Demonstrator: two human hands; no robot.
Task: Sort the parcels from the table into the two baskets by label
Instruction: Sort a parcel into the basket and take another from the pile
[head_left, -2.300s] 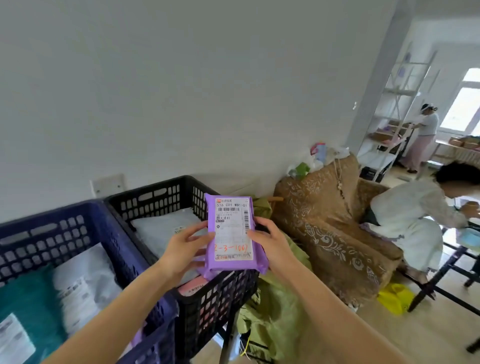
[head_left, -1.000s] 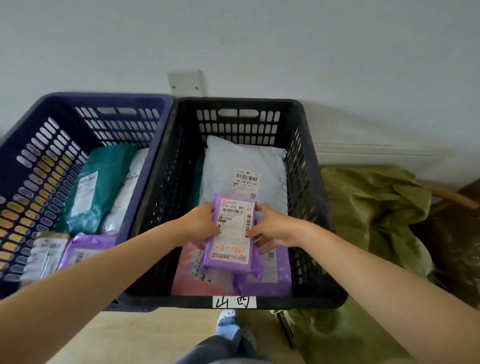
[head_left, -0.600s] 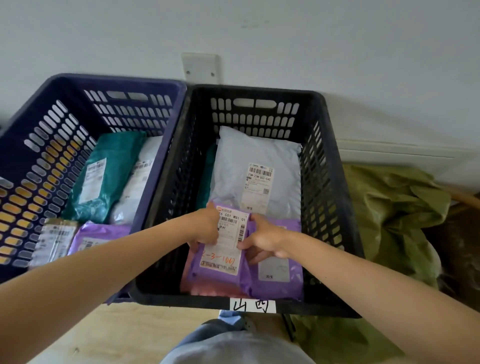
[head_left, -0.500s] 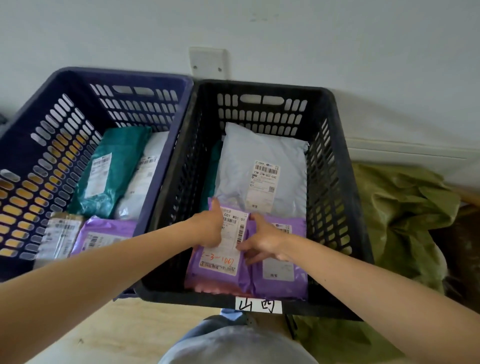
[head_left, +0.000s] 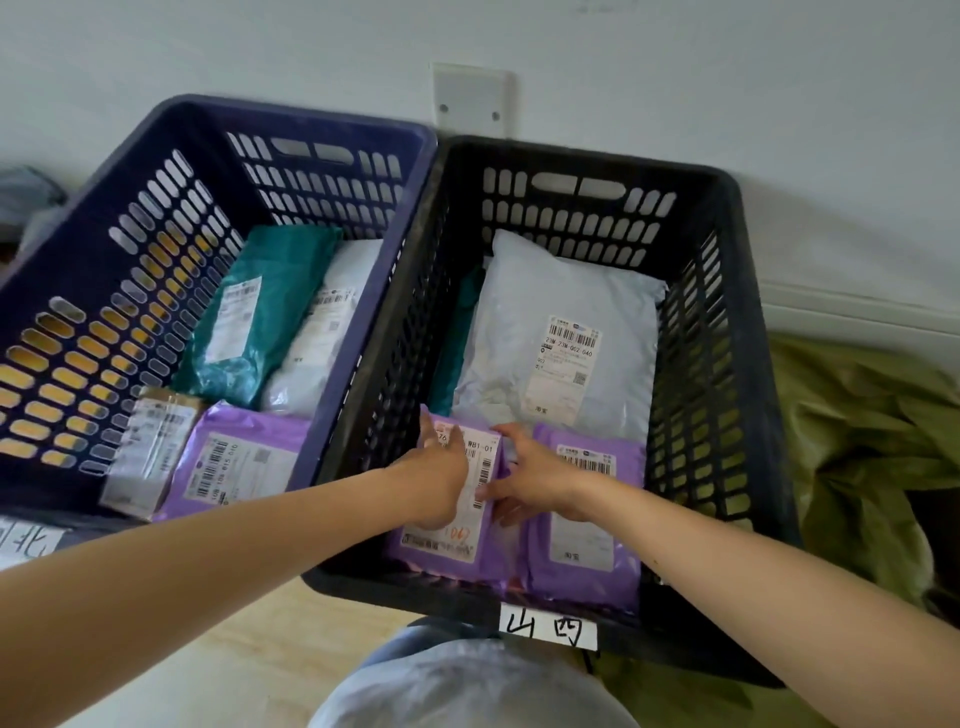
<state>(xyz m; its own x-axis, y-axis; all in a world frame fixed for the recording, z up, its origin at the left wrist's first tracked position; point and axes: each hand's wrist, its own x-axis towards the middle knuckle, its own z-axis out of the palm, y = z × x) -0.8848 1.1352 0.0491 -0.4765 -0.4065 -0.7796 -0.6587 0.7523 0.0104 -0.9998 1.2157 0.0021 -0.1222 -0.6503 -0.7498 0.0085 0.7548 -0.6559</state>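
Note:
A purple parcel (head_left: 447, 545) with a white label and red handwriting lies at the near left of the black basket (head_left: 748, 364). My left hand (head_left: 436, 478) rests flat on its upper left part, fingers stretched forward. My right hand (head_left: 540, 478) holds the parcel's right edge, thumb on the label. Beside it lie a second purple parcel (head_left: 587, 551) and, further back, a large grey parcel (head_left: 545, 332). The blue basket (head_left: 78, 249) stands to the left with a teal parcel (head_left: 260, 312), a white one, a purple one (head_left: 234, 462) and a small brownish one.
A handwritten tag (head_left: 548, 626) is stuck on the black basket's near rim. Both baskets stand against a white wall. Crumpled green sacking (head_left: 872, 441) lies to the right of the black basket. Light wooden floor shows below.
The purple parcel went from being held up at chest height down into the black basket. It now lies on the parcels there, and my left hand has flattened on top of it.

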